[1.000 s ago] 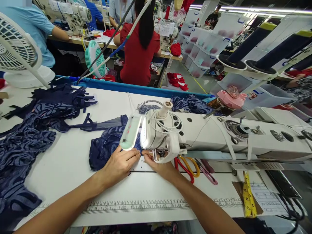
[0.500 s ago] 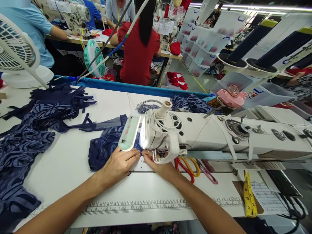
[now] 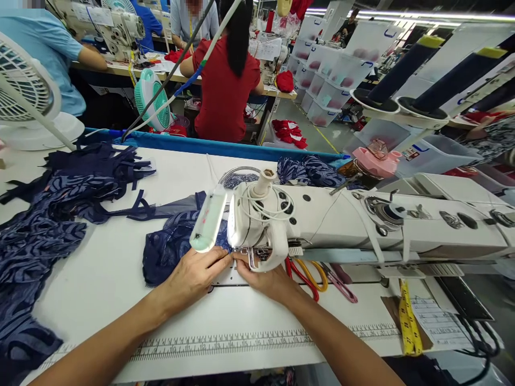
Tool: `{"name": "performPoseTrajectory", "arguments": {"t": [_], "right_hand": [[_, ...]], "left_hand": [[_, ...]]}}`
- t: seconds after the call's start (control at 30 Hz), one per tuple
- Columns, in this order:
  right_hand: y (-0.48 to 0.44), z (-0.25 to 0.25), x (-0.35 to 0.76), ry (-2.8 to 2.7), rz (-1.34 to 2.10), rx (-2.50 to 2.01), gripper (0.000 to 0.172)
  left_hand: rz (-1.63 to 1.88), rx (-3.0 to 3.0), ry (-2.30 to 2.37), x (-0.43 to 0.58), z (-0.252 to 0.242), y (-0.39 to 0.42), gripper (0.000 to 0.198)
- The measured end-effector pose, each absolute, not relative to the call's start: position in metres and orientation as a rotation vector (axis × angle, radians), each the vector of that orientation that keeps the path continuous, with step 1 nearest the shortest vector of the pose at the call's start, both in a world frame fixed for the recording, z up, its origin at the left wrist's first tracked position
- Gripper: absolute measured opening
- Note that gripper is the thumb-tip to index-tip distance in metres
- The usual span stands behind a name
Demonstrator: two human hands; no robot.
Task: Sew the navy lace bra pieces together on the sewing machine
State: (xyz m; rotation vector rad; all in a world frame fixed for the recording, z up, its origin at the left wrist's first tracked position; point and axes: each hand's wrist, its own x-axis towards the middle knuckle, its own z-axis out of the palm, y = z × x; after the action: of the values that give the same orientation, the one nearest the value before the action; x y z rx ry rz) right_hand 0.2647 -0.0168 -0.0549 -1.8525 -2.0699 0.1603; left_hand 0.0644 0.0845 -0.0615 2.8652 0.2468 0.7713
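Observation:
Navy patterned fabric [image 3: 167, 244] lies bunched left of the needle area of a white sewing machine [image 3: 322, 212]. My left hand [image 3: 197, 276] has its fingers pressed together on the fabric's near edge, just left of the presser foot. From the other side my right hand [image 3: 265, 276] pinches the same edge, its fingertips almost meeting the left ones. Part of the right fingers is hidden behind the machine's white guard [image 3: 277, 246]. A pale green plate [image 3: 209, 221] on the machine head covers some of the fabric.
More navy garments [image 3: 60, 214] are heaped at the left. Red-handled scissors [image 3: 303, 279], yellow-handled scissors [image 3: 316, 273] and pink snips [image 3: 341, 287] lie under the machine arm. A yellow tape measure [image 3: 409, 321] hangs at the right. Co-workers sit beyond the blue edge [image 3: 225, 148].
The whole view has shifted slightly to the left. Both hands stay at the fabric edge by the presser foot, with the left fingertips now a little closer to the right ones.

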Motion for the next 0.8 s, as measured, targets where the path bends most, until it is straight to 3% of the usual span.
{"name": "performPoseTrajectory", "arguments": {"t": [0.23, 0.53, 0.8], "right_hand": [[-0.011, -0.045, 0.263, -2.008, 0.228, -1.824, 0.022], [-0.008, -0.052, 0.260, -1.951, 0.315, -1.869, 0.017], [-0.017, -0.049, 0.273, -1.854, 0.279, -2.174, 0.017]], "left_hand": [[0.790, 3.028, 0.203, 0.065, -0.066, 0.084, 0.035], [0.771, 3.074, 0.223, 0.066, -0.066, 0.083, 0.035], [0.798, 3.131, 0.292, 0.070, -0.064, 0.076, 0.028]]}}
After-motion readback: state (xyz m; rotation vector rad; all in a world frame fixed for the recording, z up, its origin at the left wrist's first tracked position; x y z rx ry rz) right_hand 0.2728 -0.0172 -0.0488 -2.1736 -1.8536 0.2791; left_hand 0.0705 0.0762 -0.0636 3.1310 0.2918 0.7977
